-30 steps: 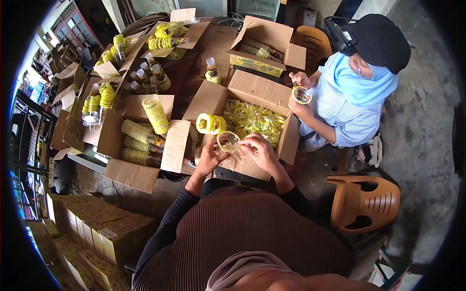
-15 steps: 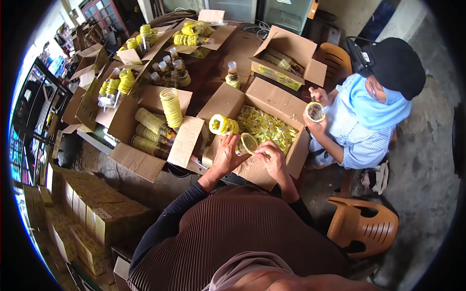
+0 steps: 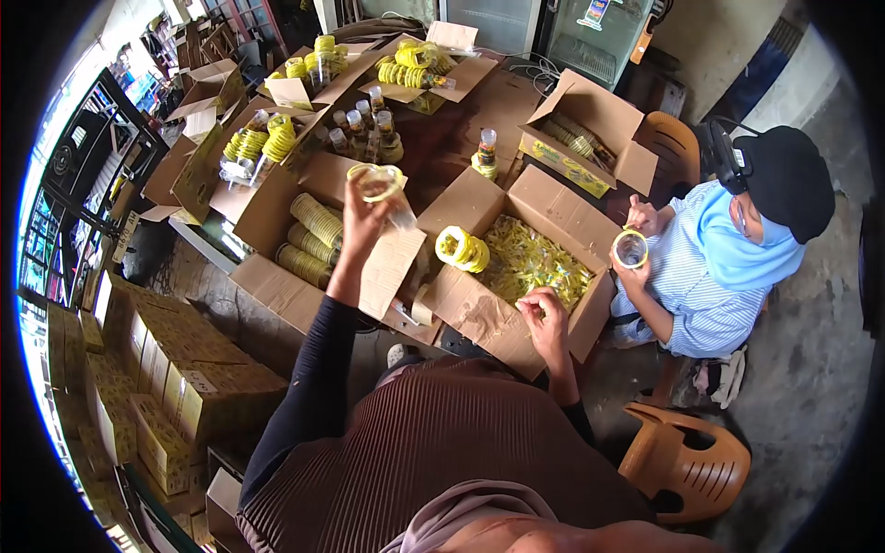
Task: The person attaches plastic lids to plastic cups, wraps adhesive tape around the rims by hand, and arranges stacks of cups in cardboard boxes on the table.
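Observation:
My left hand (image 3: pixel 367 221) is raised over the carton of cup stacks, its fingers wrapped round a clear plastic cup (image 3: pixel 380 184) with a yellow rim. My right hand (image 3: pixel 546 321) has its fingers pinched together at the near edge of a cardboard box (image 3: pixel 470 309) of small yellow pieces (image 3: pixel 535 253). Whether anything is between those fingertips I cannot make out. A roll of yellow-rimmed cups (image 3: pixel 461 249) lies at this box's left side. Below my left hand, several stacks of cups (image 3: pixel 313 230) lie in an open carton (image 3: pixel 281 288).
A co-worker (image 3: pixel 719 249) on the right holds another cup (image 3: pixel 631 247). Behind stand an open carton (image 3: pixel 562 158), filled bottle-like stacks (image 3: pixel 369 124) and more yellow cup stacks (image 3: pixel 415 69). An orange chair (image 3: pixel 687 461) and piled cartons (image 3: pixel 184 369) flank me.
My left hand has moved up and left with the cup, away from my right hand. The right hand has let go of the cup's rim. The view has shifted.

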A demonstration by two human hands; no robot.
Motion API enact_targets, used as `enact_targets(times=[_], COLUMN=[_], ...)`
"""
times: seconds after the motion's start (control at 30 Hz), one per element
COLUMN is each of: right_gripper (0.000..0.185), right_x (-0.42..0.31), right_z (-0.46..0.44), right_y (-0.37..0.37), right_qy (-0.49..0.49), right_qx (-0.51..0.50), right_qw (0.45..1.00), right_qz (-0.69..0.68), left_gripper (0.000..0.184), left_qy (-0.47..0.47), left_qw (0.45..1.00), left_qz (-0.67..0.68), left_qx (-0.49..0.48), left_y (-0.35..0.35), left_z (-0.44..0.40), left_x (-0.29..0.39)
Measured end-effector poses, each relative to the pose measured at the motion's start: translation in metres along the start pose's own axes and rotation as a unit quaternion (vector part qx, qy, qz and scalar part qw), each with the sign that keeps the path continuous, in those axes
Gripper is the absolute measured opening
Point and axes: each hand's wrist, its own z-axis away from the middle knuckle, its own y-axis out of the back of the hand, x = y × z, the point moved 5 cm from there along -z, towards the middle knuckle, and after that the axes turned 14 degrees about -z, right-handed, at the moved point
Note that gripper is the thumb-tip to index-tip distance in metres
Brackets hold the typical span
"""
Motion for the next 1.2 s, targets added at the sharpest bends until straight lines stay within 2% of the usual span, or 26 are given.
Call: enact_targets(times=[0.03, 0.1, 0.17, 0.2, 0.23, 0.37, 0.43, 0.5, 0.57, 0.63, 0.77, 0.8, 0.83, 0.9, 0.97, 1.03, 1.1, 1.17, 1.2], right_gripper=[0.007, 0.007, 0.007, 0.008, 0.008, 0.010, 0.011, 0.011, 0.011, 0.010, 0.010, 0.010, 0.010, 0.009, 0.009, 0.009, 0.009, 0.008, 0.008], right_x=[0.000, -0.005, -0.011, -0.008, -0.008, -0.008, -0.004, -0.004, -0.005, -0.006, -0.004, -0.003, -0.001, -0.001, -0.001, 0.002, 0.002, 0.002, 0.002], right_z=[0.001, 0.001, 0.001, 0.001, 0.001, 0.004, 0.011, 0.018, 0.025, 0.033, 0.045, 0.046, 0.048, 0.051, 0.047, 0.043, 0.038, 0.032, 0.029], right_y=[-0.005, -0.016, -0.027, -0.033, -0.037, -0.053, -0.057, -0.058, -0.060, -0.060, -0.066, -0.068, -0.070, -0.076, -0.083, -0.089, -0.093, -0.097, -0.098], right_qy=[-0.006, -0.025, -0.017, -0.017, -0.021, -0.029, -0.037, -0.060, -0.083, -0.111, -0.099, -0.102, -0.108, -0.115, -0.127, -0.117, -0.106, -0.103, -0.102], right_qx=[-0.004, -0.007, -0.009, -0.010, -0.006, 0.006, 0.019, 0.036, 0.053, 0.070, 0.111, 0.115, 0.117, 0.118, 0.121, 0.116, 0.110, 0.096, 0.093], right_qw=[1.000, 1.000, 1.000, 1.000, 1.000, 0.999, 0.998, 0.996, 0.993, 0.988, 0.985, 0.985, 0.983, 0.981, 0.981, 0.983, 0.985, 0.987, 0.988], right_qz=[0.007, 0.012, 0.002, -0.001, 0.001, 0.028, 0.042, 0.053, 0.062, 0.085, 0.084, 0.084, 0.092, 0.100, 0.081, 0.082, 0.084, 0.071, 0.071], left_gripper=[0.059, 0.061, 0.062, 0.065, 0.066, 0.070, 0.070, 0.066, 0.063, 0.063, 0.073, 0.078, 0.078, 0.081, 0.081, 0.076, 0.070, 0.067, 0.067], left_qy=[-0.058, -0.044, -0.080, -0.082, -0.067, -0.093, -0.114, -0.145, -0.140, -0.133, -0.115, -0.156, -0.156, -0.152, -0.158, -0.124, -0.140, -0.173, -0.148], left_qw=[0.994, 0.997, 0.982, 0.986, 0.974, 0.943, 0.939, 0.912, 0.898, 0.849, 0.846, 0.838, 0.838, 0.861, 0.867, 0.880, 0.883, 0.913, 0.929], left_qz=[-0.087, -0.037, -0.147, -0.122, -0.194, -0.312, -0.321, -0.381, -0.418, -0.507, -0.512, -0.514, -0.513, -0.475, -0.464, -0.447, -0.439, -0.359, -0.331], left_qx=[0.025, 0.060, 0.084, 0.083, 0.097, 0.072, 0.051, 0.041, -0.011, -0.062, -0.097, -0.097, -0.102, -0.098, -0.094, -0.102, -0.087, -0.081, -0.071], left_y=[0.014, 0.037, 0.055, 0.062, 0.068, 0.064, 0.058, 0.056, 0.054, 0.048, 0.046, 0.044, 0.044, 0.043, 0.044, 0.045, 0.049, 0.061, 0.070], left_z=[-0.014, -0.042, -0.068, -0.085, -0.095, -0.114, -0.117, -0.117, -0.114, -0.100, -0.085, -0.084, -0.083, -0.079, -0.080, -0.083, -0.087, -0.092, -0.094], left_x=[0.008, 0.012, 0.013, -0.006, -0.013, -0.029, -0.043, -0.064, -0.087, -0.096, -0.111, -0.106, -0.106, -0.102, -0.103, -0.107, -0.111, -0.117, -0.123])
